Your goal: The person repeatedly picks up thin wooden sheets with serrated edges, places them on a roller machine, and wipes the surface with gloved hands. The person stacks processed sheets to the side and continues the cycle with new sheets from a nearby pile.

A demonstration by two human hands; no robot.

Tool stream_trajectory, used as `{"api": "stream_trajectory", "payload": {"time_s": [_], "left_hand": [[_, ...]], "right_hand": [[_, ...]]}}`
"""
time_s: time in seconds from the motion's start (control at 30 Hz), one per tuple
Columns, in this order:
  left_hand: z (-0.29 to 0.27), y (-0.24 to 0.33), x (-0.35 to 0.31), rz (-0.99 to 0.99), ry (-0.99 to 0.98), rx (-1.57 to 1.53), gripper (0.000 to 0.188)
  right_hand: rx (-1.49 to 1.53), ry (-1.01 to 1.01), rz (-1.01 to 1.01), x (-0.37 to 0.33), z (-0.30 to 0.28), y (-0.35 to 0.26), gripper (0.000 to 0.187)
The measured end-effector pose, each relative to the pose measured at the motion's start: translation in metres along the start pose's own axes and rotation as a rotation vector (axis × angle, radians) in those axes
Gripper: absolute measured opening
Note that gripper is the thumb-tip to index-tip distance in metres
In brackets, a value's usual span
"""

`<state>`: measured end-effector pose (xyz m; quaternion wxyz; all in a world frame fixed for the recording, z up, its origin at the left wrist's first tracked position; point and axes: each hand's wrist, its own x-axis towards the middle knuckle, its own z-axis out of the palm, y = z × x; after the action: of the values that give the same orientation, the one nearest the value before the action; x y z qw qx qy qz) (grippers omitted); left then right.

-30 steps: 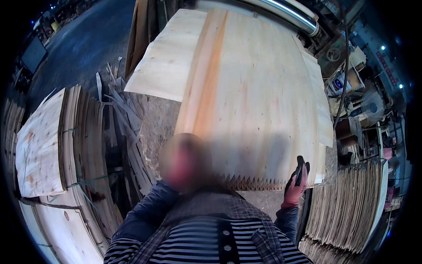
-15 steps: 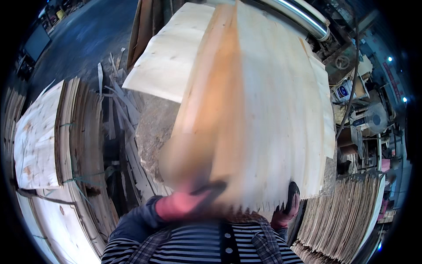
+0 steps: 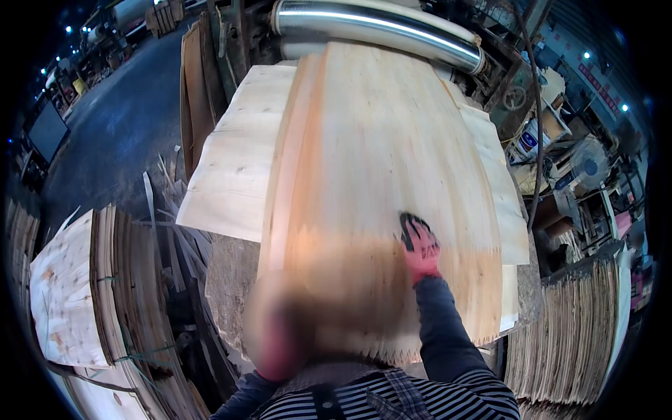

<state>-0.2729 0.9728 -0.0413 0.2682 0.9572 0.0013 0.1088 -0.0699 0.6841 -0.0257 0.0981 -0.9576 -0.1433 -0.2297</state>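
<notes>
veneer sheet (image 3: 392,154) runs lengthwise toward metal roller (image 3: 378,29).

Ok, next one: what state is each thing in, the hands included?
Right hand: gloved, open, at the sheets; contact unclear.
Left hand: blurred, grip unclear.
Wood sheets: layered, jagged at the near edge.
Metal roller: shiny; turning or not, unclear.
Left stack: bound with green cord.
Right stack: piled in many layers.
</notes>
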Motion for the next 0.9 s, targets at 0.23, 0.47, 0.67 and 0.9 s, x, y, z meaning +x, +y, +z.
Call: {"api": "stream_trajectory", "payload": {"time_s": [0.23, 0.47, 0.67, 0.9], "left_hand": [[0.006, -0.009, 0.015, -0.052, -0.021, -0.017, 0.079], [0.016, -0.052, 0.021, -0.314, -0.075, -0.604, 0.069], [-0.043, 0.023, 0.05, -0.36, -0.385, -1.187, 0.043], [-0.105, 0.076, 0.045, -0.262, -0.467, -1.179, 0.032]], "right_hand": [[-0.216, 0.098, 0.172, 0.09, 0.037, -0.003, 0.047], [0.103, -0.129, 0.039, -0.055, -0.035, -0.045, 0.057], [0.194, -0.363, 0.087, -0.198, -0.098, -0.056, 0.077], [0.113, -0.124, 0.203, -0.273, -0.126, -0.044, 0.058]]}}
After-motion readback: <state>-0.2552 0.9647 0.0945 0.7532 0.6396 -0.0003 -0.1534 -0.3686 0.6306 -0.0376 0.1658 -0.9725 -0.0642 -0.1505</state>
